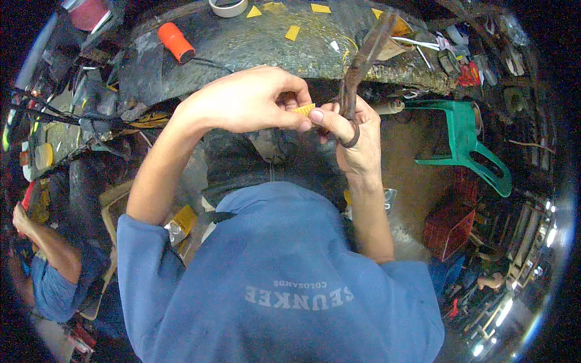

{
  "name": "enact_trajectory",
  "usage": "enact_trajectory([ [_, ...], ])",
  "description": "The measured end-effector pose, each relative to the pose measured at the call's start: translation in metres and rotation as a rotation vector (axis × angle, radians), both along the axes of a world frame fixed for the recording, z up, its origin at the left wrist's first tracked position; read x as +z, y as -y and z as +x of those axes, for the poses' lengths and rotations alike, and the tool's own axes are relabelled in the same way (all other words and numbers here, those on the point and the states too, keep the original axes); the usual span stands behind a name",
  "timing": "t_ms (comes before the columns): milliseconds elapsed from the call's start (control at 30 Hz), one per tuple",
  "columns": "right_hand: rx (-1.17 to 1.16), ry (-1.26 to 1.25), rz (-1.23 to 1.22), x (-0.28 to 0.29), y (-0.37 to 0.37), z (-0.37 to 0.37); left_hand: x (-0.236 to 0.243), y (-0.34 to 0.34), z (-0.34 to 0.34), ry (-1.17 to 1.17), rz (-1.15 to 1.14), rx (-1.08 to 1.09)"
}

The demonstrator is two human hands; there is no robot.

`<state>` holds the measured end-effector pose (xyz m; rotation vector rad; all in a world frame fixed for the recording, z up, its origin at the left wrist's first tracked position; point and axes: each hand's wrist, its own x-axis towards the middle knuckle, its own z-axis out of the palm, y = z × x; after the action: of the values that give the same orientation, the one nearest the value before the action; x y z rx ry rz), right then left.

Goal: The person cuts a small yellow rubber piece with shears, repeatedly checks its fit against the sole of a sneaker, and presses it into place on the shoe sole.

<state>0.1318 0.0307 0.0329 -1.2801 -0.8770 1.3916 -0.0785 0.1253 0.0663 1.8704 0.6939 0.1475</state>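
A small yellow ridged piece (304, 110) is pinched between the thumb and fingers of my left hand (251, 100). The thumb of my right hand (361, 142) meets the piece at its right end. Long, dark metal scissors (363, 63) are held in my right hand, blades pointing up and away over the bench. One ring of their handle shows by my right palm; the other is hidden. Both hands are in front of the near edge of the worn, dark workbench (242, 45). Several similar yellow pieces (292, 32) lie scattered on its top.
On the bench are an orange-red cylinder (175, 42) with a dark cable and a roll of tape (229, 7). A green plastic stool (457, 130) and a red crate (449, 227) are at the right. Another person's arm (57, 254) shows at the left.
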Motion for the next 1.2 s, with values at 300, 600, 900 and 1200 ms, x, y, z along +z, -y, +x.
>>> enact_trajectory([
  [300,-0.151,-0.28,0.091,-0.006,0.002,-0.01,-0.023,0.064,0.029,0.61,-0.51,0.701],
  [600,-0.113,0.251,0.253,-0.003,0.006,0.0,-0.03,0.077,0.037,0.647,-0.312,1.014],
  [900,0.305,0.288,0.088,-0.024,0.047,0.011,-0.03,0.073,0.044,0.746,-0.235,1.228],
  [1200,0.435,0.491,0.061,-0.001,0.049,-0.005,-0.028,0.079,0.05,0.753,-0.235,1.28],
])
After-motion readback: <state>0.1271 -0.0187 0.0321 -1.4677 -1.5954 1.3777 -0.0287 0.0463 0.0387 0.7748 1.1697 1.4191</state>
